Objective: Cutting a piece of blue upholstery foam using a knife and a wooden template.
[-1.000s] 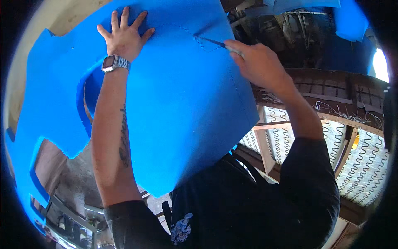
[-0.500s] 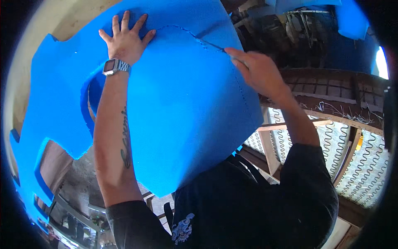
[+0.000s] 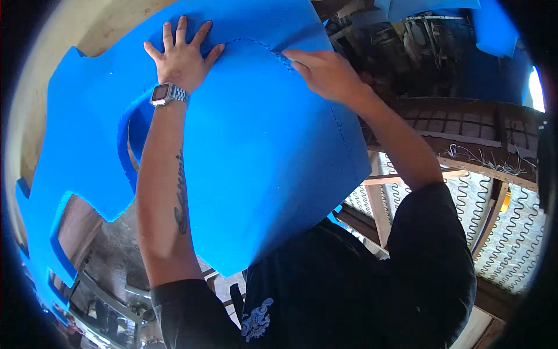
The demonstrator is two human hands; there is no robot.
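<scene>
A large blue foam sheet point(image 3: 250, 145) spreads before me, with cut-out shapes along its left side. My left hand point(image 3: 181, 63) lies flat on its far part, fingers spread, a metal-banded watch point(image 3: 168, 94) at the wrist. A jagged cut line point(image 3: 253, 42) curves from beside the left thumb toward the right edge. On this line my right hand point(image 3: 328, 75) is closed around a thin-bladed knife, its fingertips close to the foam. The knife's handle is covered by the hand, and its blade does not show now.
At the right stand wooden frames point(image 3: 381, 212) with zigzag springs point(image 3: 514, 238) over pale sheeting. A dark wooden beam point(image 3: 465, 125) runs behind them. More blue foam point(image 3: 494, 29) hangs at the far right. Grey floor point(image 3: 119, 250) shows at the lower left.
My right hand has moved left and slightly away from me along the cut, and the blade seen earlier is now hidden. The left hand stays on the foam; the view has shifted slightly.
</scene>
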